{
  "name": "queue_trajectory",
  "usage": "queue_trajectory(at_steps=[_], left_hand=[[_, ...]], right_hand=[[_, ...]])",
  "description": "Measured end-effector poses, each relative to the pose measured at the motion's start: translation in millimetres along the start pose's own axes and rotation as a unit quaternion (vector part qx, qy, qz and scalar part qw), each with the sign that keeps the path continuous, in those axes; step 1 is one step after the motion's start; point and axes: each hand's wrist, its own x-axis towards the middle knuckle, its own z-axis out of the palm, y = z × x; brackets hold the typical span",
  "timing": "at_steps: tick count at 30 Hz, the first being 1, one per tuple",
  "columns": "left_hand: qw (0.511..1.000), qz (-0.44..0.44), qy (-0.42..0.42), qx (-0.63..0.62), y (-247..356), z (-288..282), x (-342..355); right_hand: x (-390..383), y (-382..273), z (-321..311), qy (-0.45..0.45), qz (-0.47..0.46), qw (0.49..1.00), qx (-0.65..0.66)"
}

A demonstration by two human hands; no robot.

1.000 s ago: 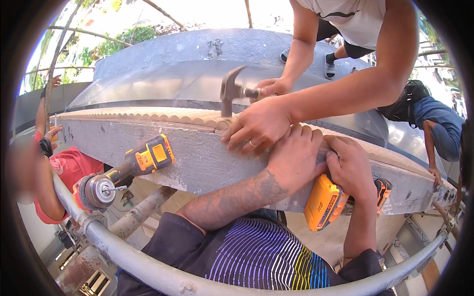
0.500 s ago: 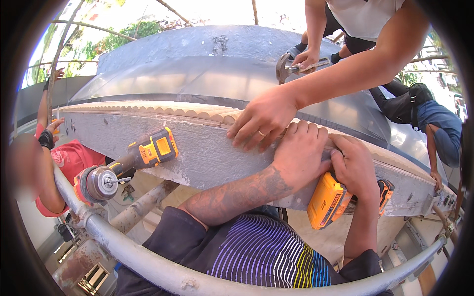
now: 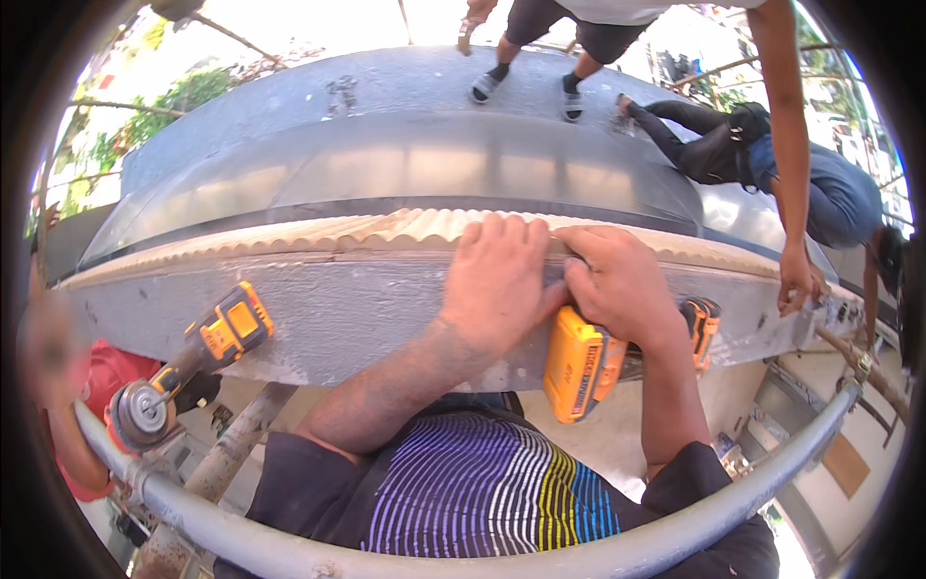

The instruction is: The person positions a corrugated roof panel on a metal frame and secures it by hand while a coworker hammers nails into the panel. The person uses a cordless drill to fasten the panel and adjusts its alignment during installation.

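Observation:
Both of my hands are at the top edge of the grey ledge (image 3: 357, 309). My left hand (image 3: 497, 275) has its fingers curled over the pale fluted wooden board (image 3: 367, 232) lying along it. Just to its right, my right hand (image 3: 617, 285) is closed at the same board edge, its fingertips partly hidden. Directly below it is an orange-and-black battery tool (image 3: 574, 372), partly behind my right forearm. A second yellow-and-black power tool (image 3: 231, 328) with a round metal front is at the left, against the ledge's face.
A metal scaffold pipe (image 3: 289, 540) curves across in front of me. Beyond the board are metal sheeting (image 3: 386, 164) and a standing co-worker (image 3: 598, 29), arm reaching down at right. A crouching person (image 3: 820, 193) is at right, another in red (image 3: 116, 376) at left.
The co-worker's hands have left the board beside mine; the hammer has moved up and away, and one arm now hangs at the far right. My hands still grip the edge.

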Motion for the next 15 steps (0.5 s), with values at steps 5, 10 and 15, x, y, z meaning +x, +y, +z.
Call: queue_trajectory(at_steps=[5, 10, 15], left_hand=[[1.0, -0.004, -0.016, -0.004, 7.8, -6.8, 2.9], [0.999, -0.015, -0.034, 0.027, 9.3, -6.0, 4.2], [1.0, -0.003, -0.014, 0.008, 5.4, -3.3, 4.1]], right_hand=[[-2.3, 9.6, 2.3, 0.041, -0.042, 0.998, -0.02], [-0.6, 11.5, 1.6, -0.002, -0.013, 1.0, -0.021], [-0.2, 10.4, 3.9, -0.004, -0.009, 1.0, -0.021]])
